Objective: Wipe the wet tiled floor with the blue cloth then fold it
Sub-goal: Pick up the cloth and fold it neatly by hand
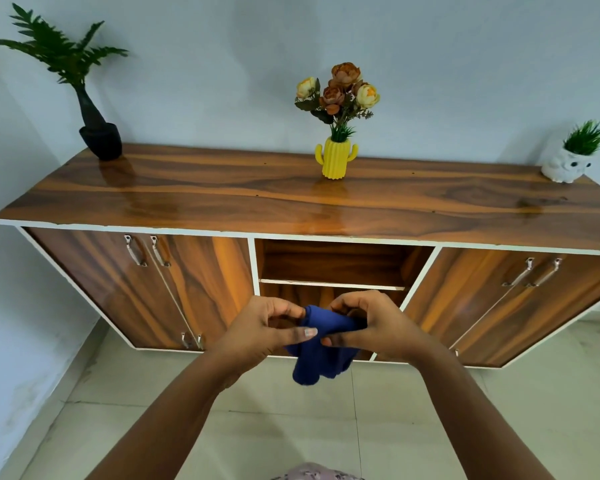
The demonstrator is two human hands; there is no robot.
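The left hand (267, 329) and the right hand (371, 325) are raised side by side in front of the body, both clamped on the blue cloth (321, 348). The left thumb lies across the cloth's near face, its nail turned toward the camera, while the curled fingers pinch the cloth's upper left edge. The right hand closes over the upper right part, its fingers bent down over the top and its thumb meeting the left thumb near the middle. The cloth is bunched between the two hands, held in the air well above the floor, and its loose lower part hangs down in soft rounded folds below the thumbs.

Both bare forearms reach in from the bottom corners of the view. Between them, at the bottom edge, shows a bit of pale patterned fabric (314, 472).

Below the hands lies the tiled floor (278, 434), pale beige with thin grout lines. Whether it is wet cannot be told.

Behind the cloth stands a wooden sideboard (125, 289) with white edging, paired doors at each end and two open shelves in the middle. On its glossy worktop (222, 199) a fern in a black vase (99, 136) stands at the left, a yellow cactus-shaped vase (336, 157) of orange and cream flowers in the middle, and a white owl planter (565, 166) with green grass at the right, against a pale blue wall (205, 64).
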